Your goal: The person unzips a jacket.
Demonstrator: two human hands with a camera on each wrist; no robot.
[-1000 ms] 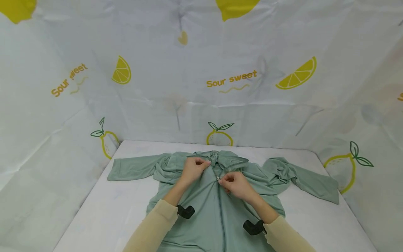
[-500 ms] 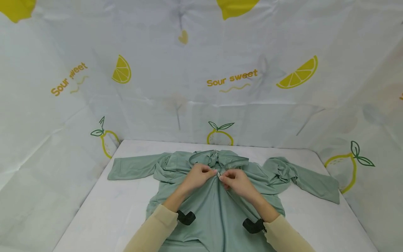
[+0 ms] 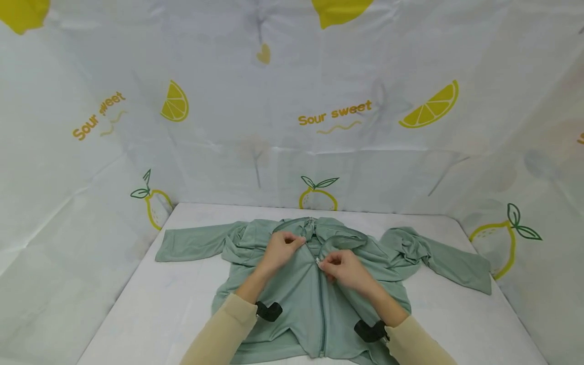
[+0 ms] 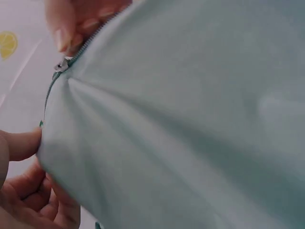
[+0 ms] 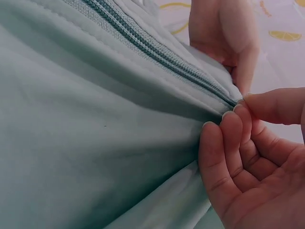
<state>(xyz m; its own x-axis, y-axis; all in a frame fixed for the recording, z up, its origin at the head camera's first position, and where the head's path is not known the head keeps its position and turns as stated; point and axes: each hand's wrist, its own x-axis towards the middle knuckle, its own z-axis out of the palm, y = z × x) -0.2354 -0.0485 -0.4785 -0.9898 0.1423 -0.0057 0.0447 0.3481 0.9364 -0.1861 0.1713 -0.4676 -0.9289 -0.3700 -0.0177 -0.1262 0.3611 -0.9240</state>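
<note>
The green jacket (image 3: pixel 292 284) lay flat on the bench (image 3: pixel 137 304), zipper running near to far. Right hand (image 3: pixel 344 268) pinched the zipper pull (image 3: pixel 317 260); left hand (image 3: pixel 278 249) pinched fabric farther up.

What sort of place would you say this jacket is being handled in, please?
Probably a makeshift recording booth, not a lived-in room: a white table is walled by a lemon-print sheet, and only a green jacket lies on it, held near the zip by both hands.
</note>
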